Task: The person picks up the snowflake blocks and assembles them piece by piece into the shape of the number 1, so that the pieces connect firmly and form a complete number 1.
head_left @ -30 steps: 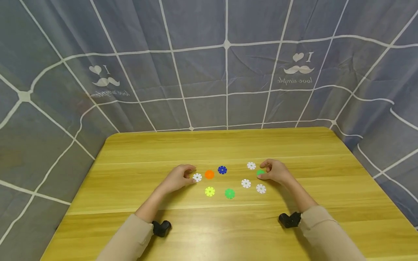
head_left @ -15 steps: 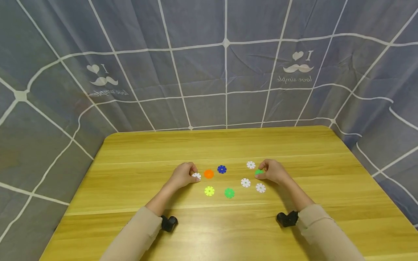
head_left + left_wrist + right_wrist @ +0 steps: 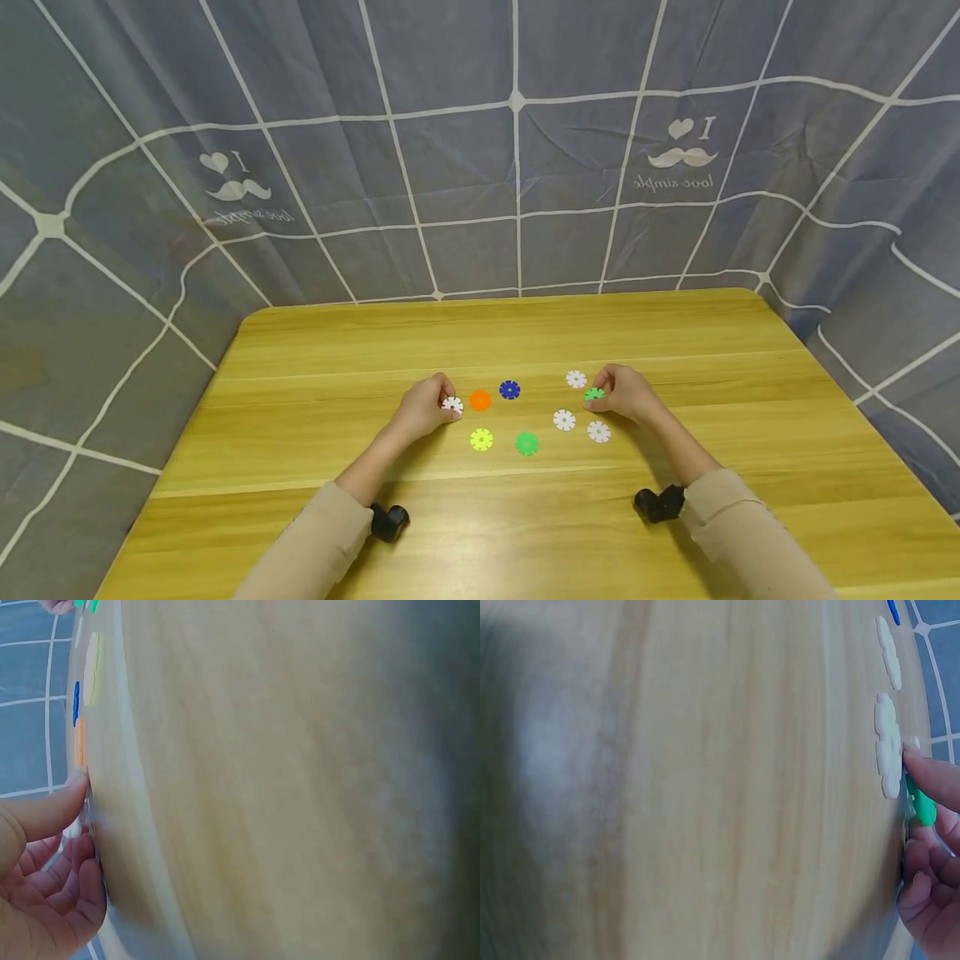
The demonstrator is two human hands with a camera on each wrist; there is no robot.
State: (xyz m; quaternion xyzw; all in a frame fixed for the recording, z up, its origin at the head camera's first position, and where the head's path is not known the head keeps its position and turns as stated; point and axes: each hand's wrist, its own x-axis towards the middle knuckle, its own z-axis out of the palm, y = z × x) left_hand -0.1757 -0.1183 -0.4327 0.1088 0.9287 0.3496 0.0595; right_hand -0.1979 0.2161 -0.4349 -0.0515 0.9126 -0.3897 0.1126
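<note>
My left hand point(image 3: 425, 406) pinches a white notched building disc point(image 3: 453, 403) between thumb and fingers, at the left end of the scattered discs. In the left wrist view the thumb and fingertips stand close over the table and mostly hide that disc. Over on the right, my right hand point(image 3: 627, 393) grips a green notched disc point(image 3: 595, 393); the right wrist view shows this green disc point(image 3: 922, 804) tilted up between thumb and fingers. An orange disc point(image 3: 480, 400) lies just right of the left hand. Near the right hand lie white discs point(image 3: 576, 379), flat on the wood.
A blue disc point(image 3: 510, 389), a yellow disc point(image 3: 482, 439) and a second green disc point(image 3: 527, 443) lie between the hands on the wooden table point(image 3: 480, 517). Black wrist cameras point(image 3: 390, 522) sit at both cuffs. A grey gridded curtain point(image 3: 465, 167) hangs behind and beside the table.
My left hand has moved slightly right and closed its fingers on the white disc. My right fingers have drawn together on the green disc, which now tilts up. The other discs have stayed put.
</note>
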